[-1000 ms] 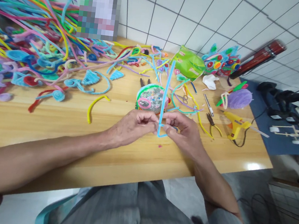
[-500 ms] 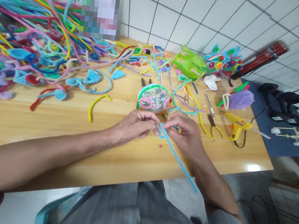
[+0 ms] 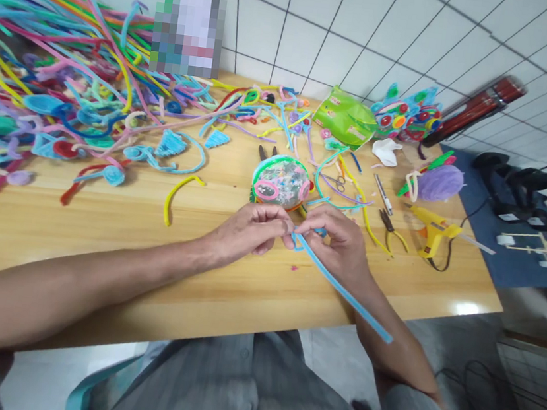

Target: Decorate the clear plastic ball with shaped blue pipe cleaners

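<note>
Between my two hands is a light blue pipe cleaner (image 3: 347,294), its near end bent into a small loop at my fingertips. My left hand (image 3: 263,230) pinches the loop from the left. My right hand (image 3: 336,239) pinches the same pipe cleaner close beside it, thumb and forefinger together. The long straight tail slants down to the right across my right forearm. Just beyond my fingers stands a round glue-spotted tin-like piece (image 3: 283,183) rimmed with green and bearing pink rings. The fingertips partly hide the loop.
Heaped pipe cleaners (image 3: 83,88) cover the left of the table. To the right lie pliers (image 3: 390,232), a utility knife (image 3: 383,194), a yellow glue gun (image 3: 432,231) and a purple fuzzy piece (image 3: 440,182). A green packet (image 3: 347,117) rests at the back; a curved yellow pipe cleaner (image 3: 177,196) lies left.
The free tail of the blue pipe cleaner has swung up and to the right, over my right forearm. The loop looks smaller; both hands stay nearly in place.
</note>
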A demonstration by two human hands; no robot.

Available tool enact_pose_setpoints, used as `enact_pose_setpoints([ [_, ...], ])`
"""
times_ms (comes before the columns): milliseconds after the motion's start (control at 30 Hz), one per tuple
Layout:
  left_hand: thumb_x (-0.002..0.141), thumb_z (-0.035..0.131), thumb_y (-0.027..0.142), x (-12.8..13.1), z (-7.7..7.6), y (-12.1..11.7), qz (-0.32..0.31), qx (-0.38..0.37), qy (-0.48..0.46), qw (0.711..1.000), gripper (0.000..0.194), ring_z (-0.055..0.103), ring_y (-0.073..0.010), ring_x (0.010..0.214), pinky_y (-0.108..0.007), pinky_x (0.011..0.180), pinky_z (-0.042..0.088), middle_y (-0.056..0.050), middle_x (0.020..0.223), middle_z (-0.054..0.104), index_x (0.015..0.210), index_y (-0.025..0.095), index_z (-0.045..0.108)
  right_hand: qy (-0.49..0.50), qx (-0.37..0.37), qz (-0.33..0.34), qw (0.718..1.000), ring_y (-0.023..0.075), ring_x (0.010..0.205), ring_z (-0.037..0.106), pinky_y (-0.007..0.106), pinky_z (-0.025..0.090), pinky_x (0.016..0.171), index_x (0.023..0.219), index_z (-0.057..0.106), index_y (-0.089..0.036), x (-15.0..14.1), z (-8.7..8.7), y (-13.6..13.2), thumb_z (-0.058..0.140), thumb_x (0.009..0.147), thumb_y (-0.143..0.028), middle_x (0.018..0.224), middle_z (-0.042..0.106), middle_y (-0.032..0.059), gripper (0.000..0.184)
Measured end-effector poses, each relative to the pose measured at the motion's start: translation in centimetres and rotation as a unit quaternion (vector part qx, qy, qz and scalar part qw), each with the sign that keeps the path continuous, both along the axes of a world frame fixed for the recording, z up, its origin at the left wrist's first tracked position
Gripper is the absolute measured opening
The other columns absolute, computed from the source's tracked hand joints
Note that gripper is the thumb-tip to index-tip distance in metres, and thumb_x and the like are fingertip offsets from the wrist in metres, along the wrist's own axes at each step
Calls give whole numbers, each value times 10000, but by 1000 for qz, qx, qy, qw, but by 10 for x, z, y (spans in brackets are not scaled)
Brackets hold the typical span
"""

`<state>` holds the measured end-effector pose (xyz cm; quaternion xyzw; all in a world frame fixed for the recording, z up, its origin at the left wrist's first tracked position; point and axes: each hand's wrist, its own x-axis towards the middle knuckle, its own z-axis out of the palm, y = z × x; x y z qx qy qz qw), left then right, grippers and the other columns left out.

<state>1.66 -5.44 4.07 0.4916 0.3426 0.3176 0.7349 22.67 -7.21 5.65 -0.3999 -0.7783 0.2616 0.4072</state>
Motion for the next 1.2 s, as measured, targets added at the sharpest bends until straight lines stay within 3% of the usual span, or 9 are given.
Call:
enact_pose_setpoints([
  [167, 851, 758, 431, 0, -1, 0, -8, 8, 1, 1000, 288, 463, -49, 479, -184, 446, 359, -27, 798, 760, 820, 153, 688, 24, -51, -60, 997, 142, 754, 663, 301, 528, 704, 960, 683, -258, -4, -4, -5, 713, 881, -138, 847, 692, -23, 147],
  [300, 855, 762, 464, 0, 0, 0, -11, 13, 21, 1000, 328, 446, -51, 458, -189, 431, 354, -33, 753, 742, 833, 140, 711, 86, -131, -53, 986, 149, 800, 681, 301, 552, 741, 1011, 667, -263, -4, -3, -3, 739, 882, -215, 878, 709, -18, 156],
  [533, 840, 785, 540, 1, 3, 2, 68, 48, 11, 996, 405, 417, -50, 447, -200, 421, 317, -27, 746, 732, 814, 155, 666, 148, -257, -63, 953, 154, 794, 634, 298, 534, 721, 1072, 659, -253, 3, 9, 2, 801, 867, -531, 919, 679, -2, 374],
  [667, 858, 765, 561, 1, 5, 0, 116, 71, 16, 991, 413, 366, -61, 459, -216, 442, 287, 20, 620, 622, 784, 168, 662, 108, -262, -41, 958, 136, 724, 603, 275, 495, 676, 918, 651, -220, -1, 8, -1, 806, 851, -502, 819, 664, -16, 330],
  [833, 898, 710, 534, 2, 7, -6, 137, 98, 1, 986, 376, 369, -79, 498, -236, 493, 308, 20, 640, 623, 785, 180, 652, 53, -219, -62, 972, 125, 603, 543, 265, 447, 594, 724, 619, -215, -6, 9, -5, 744, 868, -365, 650, 598, -41, 242],
  [1033, 955, 659, 455, 0, 14, -12, 146, 163, 7, 976, 298, 565, -122, 662, -253, 689, 454, -7, 711, 691, 832, 183, 653, 29, -164, -65, 984, 154, 641, 611, 290, 486, 631, 804, 712, -225, -5, 6, -5, 750, 859, -352, 697, 676, -20, 144],
  [1200, 1027, 546, 514, -21, 37, 0, 95, 225, 78, 967, 359, 632, -157, 763, -263, 723, 468, -31, 832, 743, 972, 192, 696, 49, -164, -90, 981, 170, 682, 646, 301, 524, 658, 857, 729, -241, 3, 14, -1, 743, 908, -415, 748, 718, -3, 182],
])
